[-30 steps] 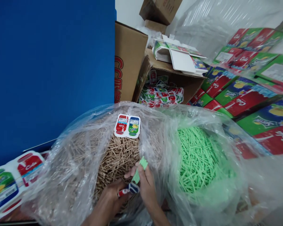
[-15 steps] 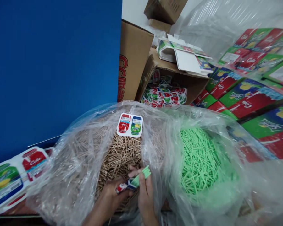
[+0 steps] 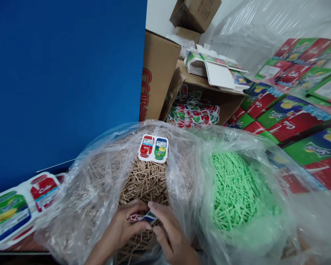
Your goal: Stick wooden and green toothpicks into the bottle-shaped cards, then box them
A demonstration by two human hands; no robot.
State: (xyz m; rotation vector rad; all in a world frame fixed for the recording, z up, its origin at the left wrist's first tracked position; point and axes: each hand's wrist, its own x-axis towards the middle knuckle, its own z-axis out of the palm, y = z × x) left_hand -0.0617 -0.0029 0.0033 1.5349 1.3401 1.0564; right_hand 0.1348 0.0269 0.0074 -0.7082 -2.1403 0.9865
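My left hand (image 3: 123, 222) pinches a small printed packet (image 3: 149, 218) in red, white and blue, thumb below and fingers above. At the packet's right end, the thumb and fingers of my right hand (image 3: 172, 232) close around it. Whatever is inside the packet is hidden by my fingers. Both hands are over a clear plastic bag of thin brown sticks (image 3: 146, 180). On top of those sticks lies a flat double packet (image 3: 153, 148) with a Cola side and a Sprite side. To the right, a second plastic bag holds light green sticks (image 3: 234, 191).
Larger Cola and Sprite printed cards (image 3: 9, 215) lie at the lower left beside a blue panel (image 3: 63, 81). Behind the bags, an open carton (image 3: 231, 101) holds many printed packets. Stacked Cola and Sprite boxes (image 3: 289, 121) stand at the right.
The bundle of green sticks seen at the packet's mouth in my right hand no longer shows. My right hand has turned, and its fingers now cover the packet's end.
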